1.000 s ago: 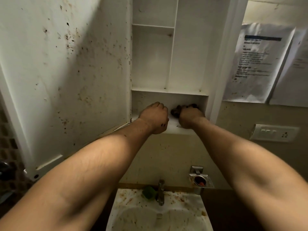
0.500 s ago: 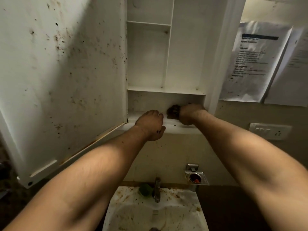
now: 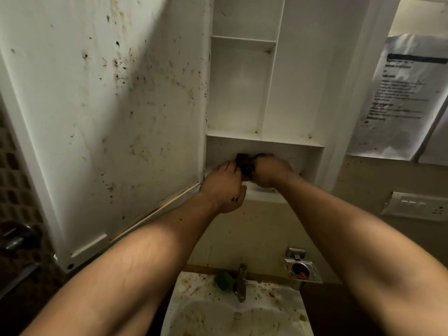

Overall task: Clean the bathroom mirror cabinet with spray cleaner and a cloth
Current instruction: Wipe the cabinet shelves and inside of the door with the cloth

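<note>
Dark cloth (image 3: 244,163) gripped by left hand (image 3: 224,187) and right hand (image 3: 271,170).

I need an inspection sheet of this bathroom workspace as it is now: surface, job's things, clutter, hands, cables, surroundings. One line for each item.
Surface: lowest compartment of the white mirror cabinet, hands inside; open white cabinet door speckled with brown stains.
Job's things: dark brown cloth in that compartment; spray cleaner not seen.
Clutter: green object beside the metal tap on the stained white sink.
Hands: right hand grips the cloth; left hand touches it, grip unclear.
Cables: nothing seen.
Surroundings: printed paper notice and white switch plate on the right wall.
</note>
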